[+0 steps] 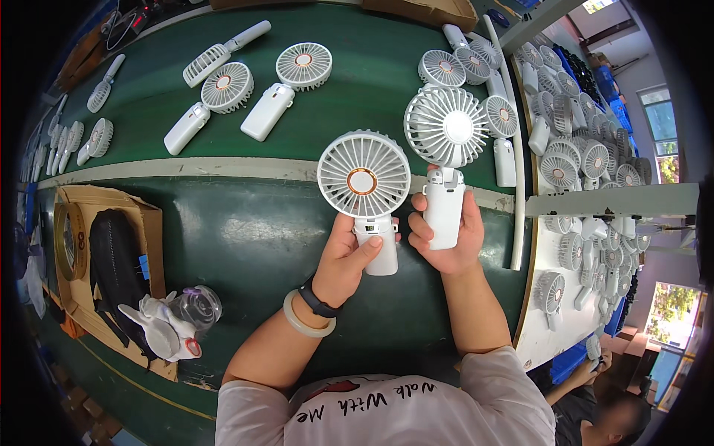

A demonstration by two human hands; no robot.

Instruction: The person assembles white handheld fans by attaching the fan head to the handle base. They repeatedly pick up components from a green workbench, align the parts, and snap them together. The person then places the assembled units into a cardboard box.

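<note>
In my left hand (348, 256) is an upright white handheld fan (364, 175), its round grille with a copper-ringed hub facing me. The thumb rests on its handle, just under a small dark display. Another white handheld fan (445, 128) stands in my right hand (455, 245), fingers wrapped about the handle. That one shows a plain white hub and seems turned back side toward me. Both fans are held side by side over the green bench, their heads slightly apart.
More white fans (303, 67) lie on the green bench (245, 230) beyond a pale strip. A white tube (515, 149) edges the right side, before a table crowded with fans (595, 160). At left, a cardboard box (152, 253) holds a black case (115, 275). A person (595, 416) sits lower right.
</note>
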